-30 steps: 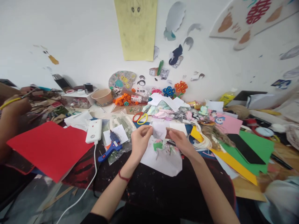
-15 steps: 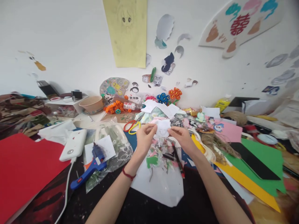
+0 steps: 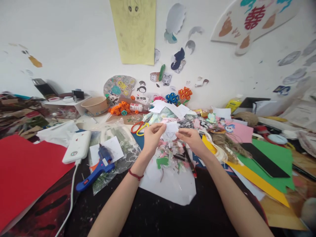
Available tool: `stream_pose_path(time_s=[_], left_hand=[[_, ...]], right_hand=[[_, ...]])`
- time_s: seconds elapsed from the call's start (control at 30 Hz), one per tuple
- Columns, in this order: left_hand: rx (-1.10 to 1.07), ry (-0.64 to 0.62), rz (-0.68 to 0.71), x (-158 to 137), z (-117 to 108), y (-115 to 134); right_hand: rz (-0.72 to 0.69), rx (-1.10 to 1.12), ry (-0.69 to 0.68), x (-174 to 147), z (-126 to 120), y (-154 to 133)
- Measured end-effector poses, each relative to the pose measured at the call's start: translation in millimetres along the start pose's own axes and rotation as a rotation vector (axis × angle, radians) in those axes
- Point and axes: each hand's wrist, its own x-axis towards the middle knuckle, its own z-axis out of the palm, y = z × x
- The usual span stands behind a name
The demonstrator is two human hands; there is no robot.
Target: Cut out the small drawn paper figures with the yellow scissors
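As we look down from the head camera, we see the left hand (image 3: 151, 138) and the right hand (image 3: 191, 140) raised together above the middle of the worktop (image 3: 158, 214), each pinching one side of a small white paper piece (image 3: 172, 127) between thumb and fingertips. We note that the piece is held flat between the two hands, clear of the surface, with its left edge in the left hand and its lower right corner in the right hand. A red cord bracelet (image 3: 134, 175) circles the left wrist.

Directly beneath the hands we see a white sheet (image 3: 170, 187) strewn with coloured paper scraps (image 3: 164, 161), and on it, just right of the scraps, a dark pen (image 3: 189, 161). Left of the sheet lies a blue glue gun (image 3: 97, 168) on a clear plastic bag (image 3: 118, 141); further left we find a white power bank (image 3: 77, 146) with its cable trailing toward us, and a large red sheet (image 3: 22, 177). Behind the left hand lie scissors with red and yellow handles (image 3: 138, 127).

To the right we see yellow card (image 3: 256, 184), green card (image 3: 276, 164) carrying a flat black object (image 3: 264, 160), and pink card (image 3: 238, 131). Paper cut-outs and a yellow drawing (image 3: 134, 31) are fixed to the white wall behind.
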Motion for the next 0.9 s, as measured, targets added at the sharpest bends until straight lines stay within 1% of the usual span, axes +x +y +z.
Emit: stream_pose_path(time_s=[0.13,0.27,0.4,0.5,0.57,0.63,0.7,0.77,0.83,0.9], left_hand=[[-0.022,0.031,-0.005,2,-3,-2],[0.001,0.027,-0.014,4,-7,-4],[0.081,0.013,-0.005,5,-9,-10],[0.205,0.006,0.008,5,-9,-13],[0.336,0.004,0.017,5,-13,-11],[0.512,0.019,0.029,8,-21,-6],[0.732,0.055,0.034,12,-32,1],[0.982,0.09,0.001,20,-42,6],[1.22,0.068,-0.041,28,-47,7],[1.43,-0.01,-0.062,37,-46,3]], right_hand=[[0.024,-0.013,-0.001,-1,-1,0],[0.031,-0.008,0.021,-1,0,0],[0.035,0.009,0.049,1,1,3],[0.046,0.006,0.052,2,1,8],[0.048,0.004,0.071,3,0,11],[0.044,0.007,0.108,5,-3,14],[0.038,0.018,0.155,6,-6,14],[0.035,0.037,0.192,7,-9,14],[0.03,0.063,0.207,9,-12,13],[0.023,0.094,0.203,11,-14,14]])
